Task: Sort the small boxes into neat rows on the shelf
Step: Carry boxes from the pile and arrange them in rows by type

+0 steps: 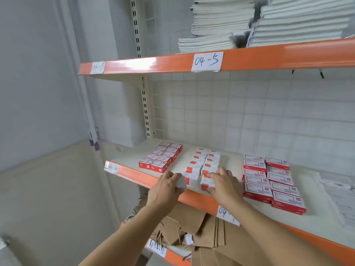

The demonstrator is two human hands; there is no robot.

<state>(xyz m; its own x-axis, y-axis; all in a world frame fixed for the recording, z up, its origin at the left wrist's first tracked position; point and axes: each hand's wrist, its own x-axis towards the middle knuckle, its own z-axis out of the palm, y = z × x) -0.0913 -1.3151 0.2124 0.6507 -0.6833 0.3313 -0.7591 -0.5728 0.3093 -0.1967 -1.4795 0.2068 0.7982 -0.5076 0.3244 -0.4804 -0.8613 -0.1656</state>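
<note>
Three groups of small red-and-white boxes lie on the middle shelf [134, 156]. The left group [161, 157] and the right group [272, 181] each form two rows. The middle group [203, 164] is whiter, also in two rows. My left hand [167, 189] grips a small white box [181, 184] at the shelf's front edge, beside the middle group's left row. My right hand [223, 184] pinches the front box [206, 183] of the middle group's right row between thumb and fingers.
Printed paper sheets [338, 194] lie at the shelf's right end. The upper shelf, labelled 04-5 [207, 61], carries stacks of white notebooks [221, 25]. Brown paper bags [199, 229] fill the shelf below. A wall [38, 93] stands to the left.
</note>
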